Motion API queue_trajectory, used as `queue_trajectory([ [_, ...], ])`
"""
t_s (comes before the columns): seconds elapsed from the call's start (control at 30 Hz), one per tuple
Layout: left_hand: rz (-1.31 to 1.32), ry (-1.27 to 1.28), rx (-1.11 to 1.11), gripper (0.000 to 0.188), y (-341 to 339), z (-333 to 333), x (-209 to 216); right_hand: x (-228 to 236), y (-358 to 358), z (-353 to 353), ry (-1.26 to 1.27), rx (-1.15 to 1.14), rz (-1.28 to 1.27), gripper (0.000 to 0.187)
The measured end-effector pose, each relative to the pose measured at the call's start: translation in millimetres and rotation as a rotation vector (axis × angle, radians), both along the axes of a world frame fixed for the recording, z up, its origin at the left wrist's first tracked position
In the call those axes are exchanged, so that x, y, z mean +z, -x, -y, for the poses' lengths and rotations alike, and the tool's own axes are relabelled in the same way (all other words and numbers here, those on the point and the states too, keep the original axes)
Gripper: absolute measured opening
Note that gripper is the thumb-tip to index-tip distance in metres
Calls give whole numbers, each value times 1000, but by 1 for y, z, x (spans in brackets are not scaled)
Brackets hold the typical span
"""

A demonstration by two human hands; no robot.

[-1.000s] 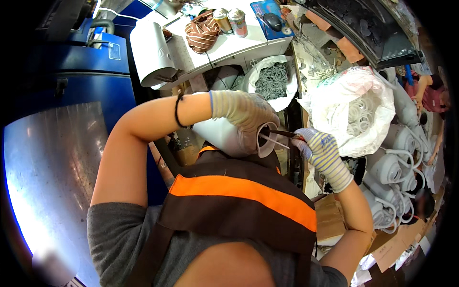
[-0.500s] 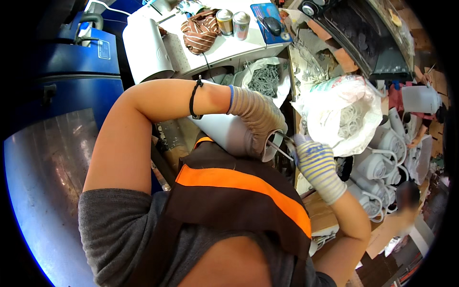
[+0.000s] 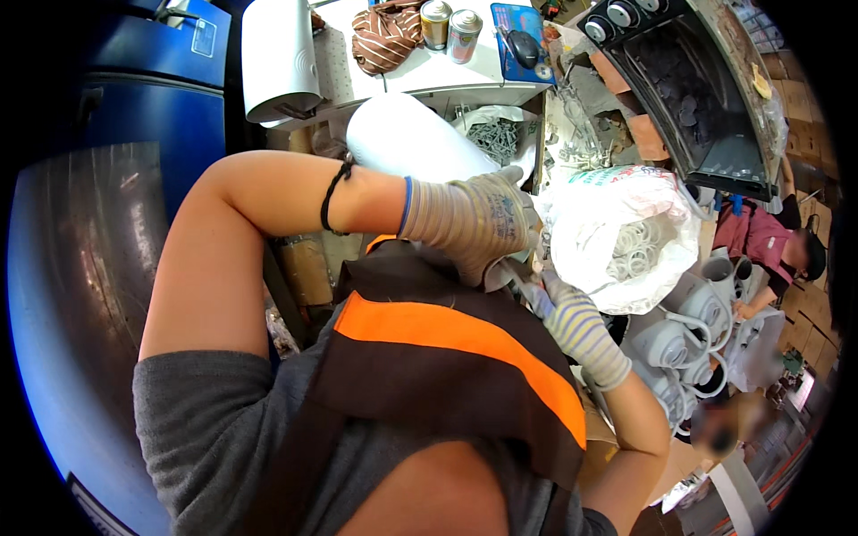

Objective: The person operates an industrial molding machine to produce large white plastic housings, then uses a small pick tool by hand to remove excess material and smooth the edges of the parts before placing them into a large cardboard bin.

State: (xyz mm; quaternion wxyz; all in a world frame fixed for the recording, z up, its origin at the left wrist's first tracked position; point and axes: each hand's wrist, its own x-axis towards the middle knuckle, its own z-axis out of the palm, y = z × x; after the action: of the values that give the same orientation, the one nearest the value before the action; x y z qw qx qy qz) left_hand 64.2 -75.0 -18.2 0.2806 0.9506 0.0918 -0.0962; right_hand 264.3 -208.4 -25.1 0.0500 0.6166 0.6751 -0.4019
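Observation:
My left hand (image 3: 487,219), in a striped knit work glove, is wrapped over the right end of a smooth white plastic cylinder (image 3: 407,134). The cylinder lies slantwise beyond my left forearm, and the hand hides its gripped end. My right hand (image 3: 576,326), gloved alike, is closed close below the left one. A thin metal tool (image 3: 523,288) sticks out of its fingers toward the end of the cylinder. What kind of tool it is cannot be made out, and where its tip touches is hidden.
Beyond my hands, white bags hold clear rings (image 3: 636,250) and grey metal pieces (image 3: 500,138). A white table (image 3: 357,85) carries cans and a mouse. A small oven (image 3: 688,98) stands far right, near grey-white jug-like containers (image 3: 670,339). Another person (image 3: 760,237) works there.
The white cylinder has swung up and away from my apron, its open end no longer in sight. My left hand has turned over with it. My right hand has moved slightly down and left.

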Motion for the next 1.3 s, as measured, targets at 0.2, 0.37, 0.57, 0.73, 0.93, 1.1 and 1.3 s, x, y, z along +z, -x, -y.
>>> queue_trajectory([
  [0.2,355,-139,276,62,-24,35,-53,-60,-42,5,615,-389,-452,36],
  [0.37,407,-425,366,71,-54,33,-113,-66,-47,-11,630,-623,-314,38],
  [0.57,514,-364,459,62,-66,29,-125,-82,-53,-7,858,-940,-691,44],
  [0.73,685,-509,546,51,-76,29,-146,-81,-37,-8,1333,-1117,-1552,36],
  [0.93,604,-378,614,54,-86,3,-108,-60,-91,-12,815,-976,-1238,46],
  [1.1,532,-422,695,36,-72,-52,-90,-134,-232,1,-50,-713,-44,42],
  [1.3,618,-462,607,30,-94,-59,5,-233,-301,-38,-294,-656,529,30],
])
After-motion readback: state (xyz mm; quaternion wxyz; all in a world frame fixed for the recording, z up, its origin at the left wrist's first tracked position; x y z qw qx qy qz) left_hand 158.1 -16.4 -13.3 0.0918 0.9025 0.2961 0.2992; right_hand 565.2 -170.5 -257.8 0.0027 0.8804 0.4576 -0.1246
